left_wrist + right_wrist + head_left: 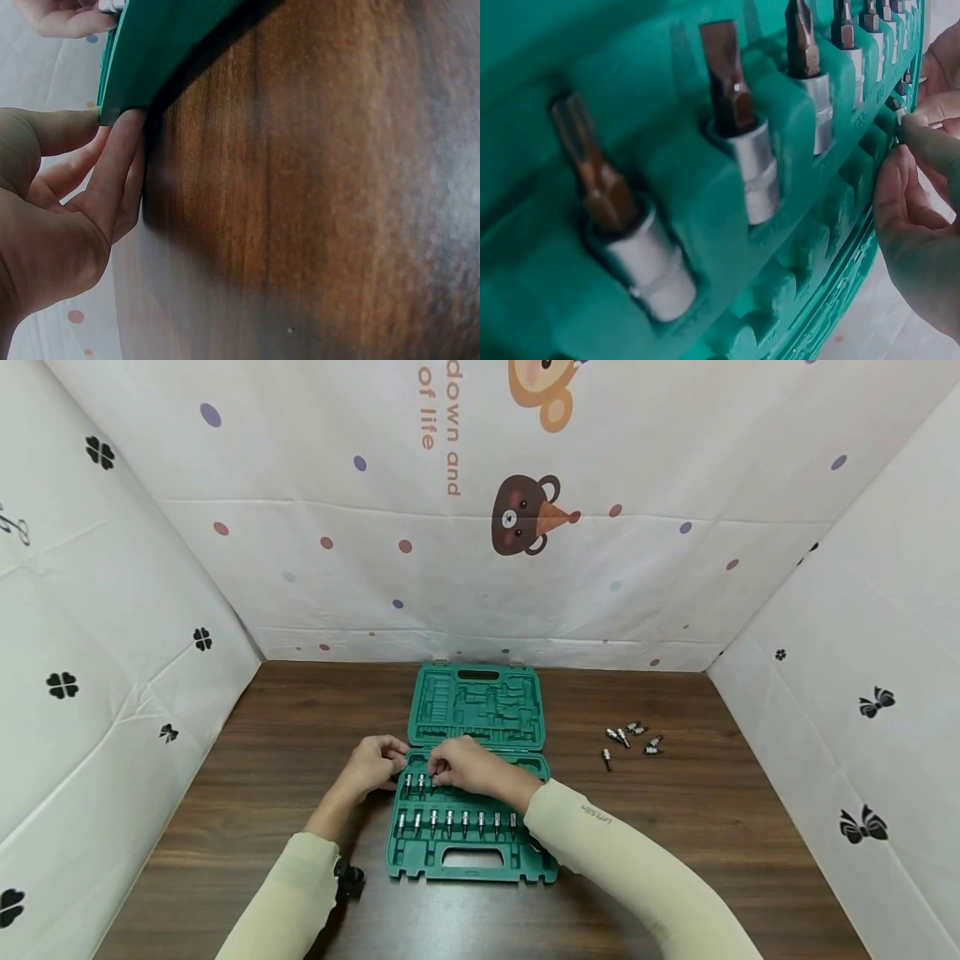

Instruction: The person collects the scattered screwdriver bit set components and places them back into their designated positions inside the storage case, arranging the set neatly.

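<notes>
A green tool case (pixel 416 860) lies unfolded on the table. Along its front row, several silver bit sockets (pixel 449 822) sit in their slots, seen close up as a bit socket (pixel 754 172) in the right wrist view. Two more stand at the left of the upper row. Beside these, my right hand (pixel 468 766) pinches a bit socket (pixel 899 112) at a slot, its fingertips partly hiding it. My left hand (pixel 372 762) holds the left edge of the case between thumb and fingers, as the left wrist view shows at the green corner (pixel 124 82).
On the right of the wooden table (pixel 697 827) lie several loose bit sockets (pixel 622 737). The case's lid (pixel 476 706) lies folded back near the rear wall. White patterned cloth (pixel 360 577) encloses the back and sides. A dark wrist device (pixel 349 878) is on the left forearm.
</notes>
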Tool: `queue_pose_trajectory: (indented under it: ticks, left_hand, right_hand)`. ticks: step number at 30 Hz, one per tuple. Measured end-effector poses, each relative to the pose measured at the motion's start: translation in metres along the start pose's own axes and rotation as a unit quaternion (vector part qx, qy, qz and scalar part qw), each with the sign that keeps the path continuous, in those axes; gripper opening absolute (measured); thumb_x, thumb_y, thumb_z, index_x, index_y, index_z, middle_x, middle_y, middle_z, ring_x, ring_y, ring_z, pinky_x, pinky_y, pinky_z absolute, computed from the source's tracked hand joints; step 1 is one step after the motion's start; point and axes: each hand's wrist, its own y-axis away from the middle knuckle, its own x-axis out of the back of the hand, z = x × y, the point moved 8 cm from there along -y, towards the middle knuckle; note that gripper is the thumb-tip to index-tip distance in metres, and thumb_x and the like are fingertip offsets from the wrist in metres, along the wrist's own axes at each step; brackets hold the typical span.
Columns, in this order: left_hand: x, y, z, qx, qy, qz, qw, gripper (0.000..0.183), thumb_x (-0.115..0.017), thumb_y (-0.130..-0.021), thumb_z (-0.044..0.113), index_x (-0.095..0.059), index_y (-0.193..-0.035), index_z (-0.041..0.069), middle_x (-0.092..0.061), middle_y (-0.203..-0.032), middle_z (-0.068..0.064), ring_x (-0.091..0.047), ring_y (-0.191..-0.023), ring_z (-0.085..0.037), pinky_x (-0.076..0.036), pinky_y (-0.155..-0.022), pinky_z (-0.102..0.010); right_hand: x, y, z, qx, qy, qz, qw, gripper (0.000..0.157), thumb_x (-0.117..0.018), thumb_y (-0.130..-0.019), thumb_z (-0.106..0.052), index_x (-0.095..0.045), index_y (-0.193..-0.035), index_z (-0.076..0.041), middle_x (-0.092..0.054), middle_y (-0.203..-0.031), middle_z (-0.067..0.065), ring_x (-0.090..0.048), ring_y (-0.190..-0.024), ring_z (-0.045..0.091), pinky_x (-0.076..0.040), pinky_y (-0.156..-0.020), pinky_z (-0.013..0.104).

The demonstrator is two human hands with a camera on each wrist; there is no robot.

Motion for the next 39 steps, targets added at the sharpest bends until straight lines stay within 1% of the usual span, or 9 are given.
queue_pose_trajectory:
  ticks: [8,12,18,23,29,32,35,36,39]
  left_hand:
    - [0.0,0.001,0.001,-0.004,-0.007,-0.002,1.0,0.02,-0.055,-0.102,-0.002,-0.065,-0.119,-0.003,-0.064,-0.102,-0.017,-0.065,-0.087,-0.024,-0.063,-0.069,-0.038]
    - [0.0,0.001,0.001,-0.003,-0.01,-0.002,0.9999,0.02,-0.056,-0.102,-0.002,-0.065,-0.12,-0.003,-0.064,-0.102,-0.016,-0.064,-0.087,-0.024,-0.063,-0.069,-0.038]
    - [0.0,0.001,0.001,-0.001,-0.008,-0.001,1.0,0.02,-0.056,-0.102,-0.001,-0.066,-0.119,-0.003,-0.064,-0.102,-0.016,-0.065,-0.087,-0.024,-0.063,-0.069,-0.038]
    - [0.0,0.002,0.003,-0.002,-0.007,-0.003,1.0,0.02,-0.056,-0.102,-0.002,-0.065,-0.12,-0.003,-0.065,-0.102,-0.017,-0.065,-0.087,-0.024,-0.063,-0.069,-0.039]
    - [0.001,0.003,0.002,-0.002,-0.012,-0.004,0.9999,0.021,-0.055,-0.103,-0.001,-0.065,-0.121,-0.004,-0.064,-0.104,-0.018,-0.065,-0.09,-0.025,-0.064,-0.07,-0.039]
    - [0.002,0.004,0.002,-0.003,-0.015,-0.001,0.9999,0.021,-0.055,-0.103,-0.001,-0.065,-0.121,-0.004,-0.064,-0.105,-0.019,-0.065,-0.09,-0.026,-0.064,-0.07,-0.039]
    - [0.003,0.004,0.002,-0.004,-0.018,0.002,0.9998,0.021,-0.055,-0.102,-0.001,-0.065,-0.121,-0.004,-0.064,-0.104,-0.019,-0.065,-0.09,-0.026,-0.064,-0.069,-0.039]
    - [0.002,0.004,0.002,-0.004,-0.018,0.002,0.9998,0.021,-0.055,-0.102,-0.001,-0.065,-0.121,-0.004,-0.064,-0.105,-0.019,-0.065,-0.09,-0.026,-0.064,-0.069,-0.039]
    - [0.0,0.003,0.002,-0.003,-0.018,-0.004,0.9998,0.022,-0.055,-0.103,-0.001,-0.065,-0.122,-0.004,-0.064,-0.105,-0.019,-0.065,-0.09,-0.026,-0.064,-0.07,-0.039]
  right_hand:
    - [0.001,-0.001,-0.001,-0.016,0.005,0.011,1.0,0.006,-0.076,-0.095,-0.017,-0.076,-0.101,-0.015,-0.071,-0.095,-0.006,-0.062,-0.082,0.002,-0.054,-0.074,0.021]
    - [0.001,-0.002,0.0,-0.026,0.003,0.011,1.0,0.006,-0.075,-0.096,-0.017,-0.076,-0.102,-0.015,-0.072,-0.097,-0.005,-0.063,-0.084,0.004,-0.054,-0.075,0.022]
    - [0.002,-0.006,0.001,-0.048,0.033,0.014,0.998,0.019,-0.079,-0.093,-0.02,-0.075,-0.111,-0.015,-0.07,-0.108,0.0,-0.063,-0.096,0.01,-0.055,-0.082,0.025]
    - [0.003,-0.01,0.002,-0.076,0.044,0.013,0.996,0.029,-0.082,-0.089,-0.022,-0.073,-0.116,-0.014,-0.068,-0.11,0.001,-0.063,-0.102,0.013,-0.055,-0.087,0.027]
    - [0.003,-0.013,0.001,-0.103,0.043,0.004,0.994,0.031,-0.082,-0.089,-0.023,-0.073,-0.117,-0.014,-0.068,-0.107,0.0,-0.063,-0.096,0.011,-0.055,-0.089,0.029]
    - [0.004,-0.015,0.0,-0.109,0.045,0.004,0.993,0.031,-0.084,-0.088,-0.023,-0.074,-0.116,-0.014,-0.068,-0.104,-0.002,-0.062,-0.094,0.01,-0.054,-0.096,0.032]
    - [0.005,-0.016,0.0,-0.11,0.048,0.009,0.993,0.03,-0.085,-0.087,-0.022,-0.074,-0.114,-0.014,-0.069,-0.1,-0.002,-0.061,-0.09,0.01,-0.049,-0.105,0.036]
    - [0.004,-0.016,0.0,-0.111,0.046,0.009,0.993,0.029,-0.085,-0.087,-0.021,-0.073,-0.113,-0.013,-0.068,-0.099,-0.001,-0.061,-0.089,0.01,-0.05,-0.104,0.036]
    - [0.003,-0.015,0.002,-0.116,0.046,0.009,0.992,0.027,-0.084,-0.088,-0.02,-0.072,-0.111,-0.014,-0.066,-0.098,-0.001,-0.06,-0.087,0.01,-0.054,-0.095,0.033]
